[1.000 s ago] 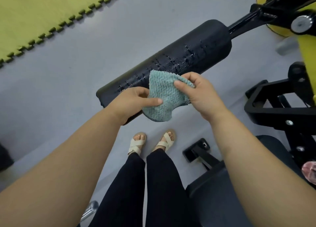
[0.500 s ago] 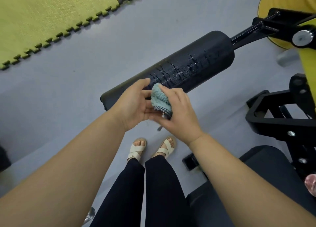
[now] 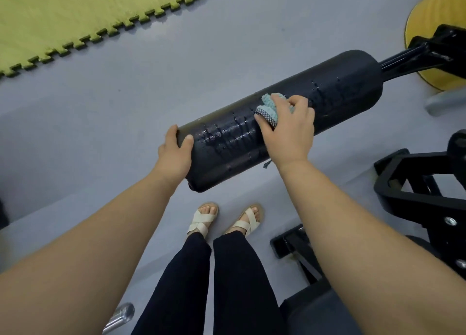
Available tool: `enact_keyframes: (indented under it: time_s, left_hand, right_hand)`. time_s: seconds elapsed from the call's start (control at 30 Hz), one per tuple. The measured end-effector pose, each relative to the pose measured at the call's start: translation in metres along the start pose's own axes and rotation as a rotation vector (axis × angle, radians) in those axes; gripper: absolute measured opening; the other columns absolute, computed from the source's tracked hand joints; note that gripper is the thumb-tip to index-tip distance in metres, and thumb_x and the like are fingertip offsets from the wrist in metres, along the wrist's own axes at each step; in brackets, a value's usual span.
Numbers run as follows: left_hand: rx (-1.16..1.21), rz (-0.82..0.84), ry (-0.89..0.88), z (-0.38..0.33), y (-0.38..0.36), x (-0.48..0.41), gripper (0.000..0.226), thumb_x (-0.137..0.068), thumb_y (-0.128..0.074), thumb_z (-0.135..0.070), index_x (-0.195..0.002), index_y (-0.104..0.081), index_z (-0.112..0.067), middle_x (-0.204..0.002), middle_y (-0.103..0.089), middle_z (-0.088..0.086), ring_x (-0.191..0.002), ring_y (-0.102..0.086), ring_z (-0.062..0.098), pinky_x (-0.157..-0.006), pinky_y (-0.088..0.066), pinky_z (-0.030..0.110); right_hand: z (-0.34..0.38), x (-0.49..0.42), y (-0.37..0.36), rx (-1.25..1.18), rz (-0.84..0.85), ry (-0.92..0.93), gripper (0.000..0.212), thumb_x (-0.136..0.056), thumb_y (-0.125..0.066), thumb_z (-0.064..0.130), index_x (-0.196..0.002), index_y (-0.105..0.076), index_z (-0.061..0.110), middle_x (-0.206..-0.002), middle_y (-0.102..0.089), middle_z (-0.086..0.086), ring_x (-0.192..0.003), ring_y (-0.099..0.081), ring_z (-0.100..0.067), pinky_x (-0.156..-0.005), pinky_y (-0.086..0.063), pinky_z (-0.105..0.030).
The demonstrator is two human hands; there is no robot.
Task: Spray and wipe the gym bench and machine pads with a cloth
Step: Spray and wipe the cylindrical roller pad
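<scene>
No legible text, label, brand or number anywhere in view. Faint pale marks on black machine arm (image 3: 438,56) beside yellow disc (image 3: 433,14), possibly small lettering, too blurred to read.

The right hand (image 3: 287,130) presses a bunched teal cloth (image 3: 271,107) onto the wet black roller pad (image 3: 290,123); at nine o'clock of it the left hand (image 3: 175,153) grips the pad's end.

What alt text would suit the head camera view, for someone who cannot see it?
A person's right hand presses a teal cloth against a wet black roller pad, while the left hand grips the pad's free end. Sandalled feet stand below on grey floor.
</scene>
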State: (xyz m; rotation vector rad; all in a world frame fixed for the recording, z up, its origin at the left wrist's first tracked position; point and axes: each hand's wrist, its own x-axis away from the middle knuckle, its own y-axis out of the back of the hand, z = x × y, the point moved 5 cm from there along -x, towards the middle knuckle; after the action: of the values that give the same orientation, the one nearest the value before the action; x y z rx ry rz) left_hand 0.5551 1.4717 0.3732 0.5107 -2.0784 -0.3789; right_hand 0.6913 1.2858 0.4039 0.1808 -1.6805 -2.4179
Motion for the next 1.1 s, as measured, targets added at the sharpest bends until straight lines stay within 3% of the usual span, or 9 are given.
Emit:
enact_keyframes:
  time_s: [0.13, 0.27, 0.47, 0.53, 0.6, 0.7, 0.83, 1.0, 1.1]
  left_hand:
    - [0.072, 0.024, -0.02, 0.0, -0.005, -0.001, 0.05, -0.098, -0.032, -0.041, -0.146, -0.018, -0.035, -0.148, -0.026, 0.008, -0.128, -0.036, 0.032, -0.104, -0.038, 0.052]
    - [0.12, 0.052, -0.019, 0.0, -0.004, 0.0, 0.048, -0.1, -0.028, -0.037, -0.146, -0.018, -0.033, -0.149, -0.024, 0.008, -0.129, -0.036, 0.03, -0.105, -0.037, 0.052]
    - [0.13, 0.067, -0.025, 0.002, -0.002, 0.0, 0.046, -0.102, -0.023, -0.035, -0.147, -0.016, -0.033, -0.15, -0.02, 0.009, -0.131, -0.033, 0.028, -0.109, -0.033, 0.048]
    - [0.107, 0.078, -0.026, 0.001, -0.002, 0.0, 0.046, -0.102, -0.021, -0.035, -0.147, -0.015, -0.032, -0.151, -0.018, 0.009, -0.131, -0.032, 0.028, -0.111, -0.03, 0.044]
    - [0.103, 0.085, -0.035, 0.0, -0.002, 0.002, 0.046, -0.102, -0.02, -0.035, -0.148, -0.014, -0.031, -0.151, -0.016, 0.008, -0.133, -0.03, 0.027, -0.111, -0.024, 0.036]
    - [0.12, 0.085, -0.043, 0.001, -0.002, 0.002, 0.046, -0.103, -0.02, -0.035, -0.148, -0.013, -0.03, -0.152, -0.015, 0.008, -0.134, -0.029, 0.025, -0.109, -0.021, 0.032]
    - [0.128, 0.076, -0.059, 0.002, -0.003, 0.002, 0.046, -0.102, -0.021, -0.033, -0.148, -0.015, -0.031, -0.151, -0.017, 0.008, -0.134, -0.028, 0.024, -0.107, -0.021, 0.029]
    - [0.186, 0.076, -0.069, 0.003, -0.002, 0.002, 0.045, -0.103, -0.022, -0.03, -0.147, -0.016, -0.033, -0.151, -0.017, 0.006, -0.134, -0.028, 0.021, -0.103, -0.02, 0.025]
    - [0.16, 0.073, -0.086, 0.006, -0.004, 0.003, 0.045, -0.102, -0.02, -0.032, -0.147, -0.015, -0.035, -0.151, -0.016, 0.004, -0.133, -0.03, 0.023, -0.094, -0.019, 0.022]
  right_hand:
    - [0.012, 0.0, -0.007, -0.023, -0.052, -0.01, 0.031, -0.084, -0.064, 0.032, -0.112, -0.067, 0.02, -0.108, -0.054, -0.012, -0.081, -0.051, -0.03, -0.062, -0.046, -0.036]
    - [0.083, 0.035, -0.031, 0.004, -0.002, 0.374, 0.029, -0.074, -0.049, 0.026, -0.088, -0.071, 0.013, -0.083, -0.06, -0.013, -0.057, -0.052, -0.03, -0.046, -0.039, -0.03]
    - [0.079, 0.043, -0.027, 0.093, 0.084, 0.69, 0.031, -0.075, -0.052, 0.024, -0.097, -0.072, 0.016, -0.087, -0.064, -0.013, -0.055, -0.054, -0.03, -0.044, -0.041, -0.029]
    - [0.039, 0.018, -0.011, 0.137, 0.043, 0.544, 0.03, -0.076, -0.057, 0.022, -0.101, -0.072, 0.018, -0.091, -0.064, -0.015, -0.056, -0.056, -0.032, -0.043, -0.045, -0.03]
    - [0.0, -0.003, 0.007, 0.127, 0.039, 0.247, 0.032, -0.08, -0.058, 0.019, -0.111, -0.068, 0.019, -0.104, -0.059, -0.017, -0.068, -0.057, -0.036, -0.051, -0.044, -0.034]
    - [-0.006, -0.002, 0.002, 0.099, 0.029, -0.022, 0.035, -0.084, -0.059, 0.016, -0.119, -0.063, 0.019, -0.115, -0.051, -0.016, -0.08, -0.056, -0.036, -0.06, -0.041, -0.036]
    - [0.073, 0.036, -0.028, 0.022, -0.006, 0.221, 0.028, -0.074, -0.051, 0.022, -0.092, -0.071, 0.015, -0.087, -0.059, -0.016, -0.051, -0.054, -0.031, -0.042, -0.037, -0.027]
    - [0.098, 0.06, -0.034, 0.033, 0.084, 0.564, 0.035, -0.072, -0.048, 0.015, -0.098, -0.071, 0.011, -0.085, -0.062, -0.016, -0.055, -0.054, -0.031, -0.043, -0.042, -0.03]
    - [0.047, 0.015, -0.013, 0.198, -0.013, 0.434, 0.035, -0.077, -0.045, 0.015, -0.1, -0.071, 0.012, -0.091, -0.062, -0.019, -0.059, -0.056, -0.035, -0.044, -0.041, -0.031]
